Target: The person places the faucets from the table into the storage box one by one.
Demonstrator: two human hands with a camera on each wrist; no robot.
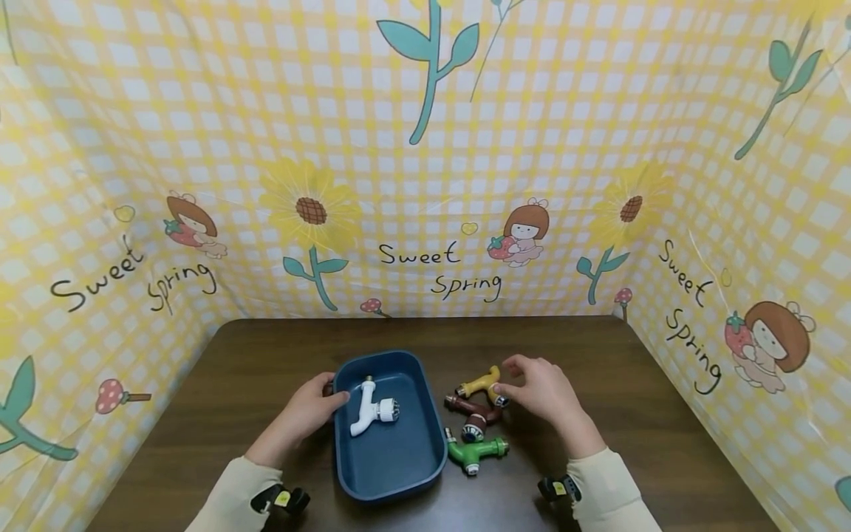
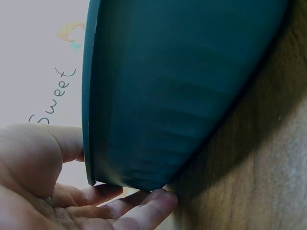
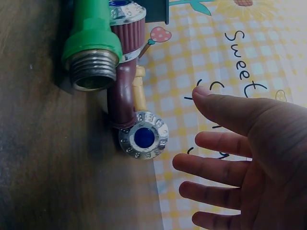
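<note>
My left hand (image 1: 307, 408) grips the left side of a blue plastic tray (image 1: 392, 465). In the left wrist view, the thumb lies at the tray's rim and the fingers reach round its outer wall. Inside the tray lies a white tap (image 1: 367, 411) with a ribbed knob. My right hand (image 1: 547, 390) hovers beside a yellow tap (image 1: 480, 384), its fingers (image 3: 211, 165) spread and apart from the tap in the right wrist view. Nearer me lie a dark red tap (image 1: 475, 426) and a green tap (image 1: 482, 450), whose threaded end shows in the right wrist view.
A dark wooden table (image 1: 279, 347) carries everything. Yellow checked cloth (image 1: 425, 185) with flowers and lettering hangs behind it and along both sides. The three loose taps lie close together at the tray's right.
</note>
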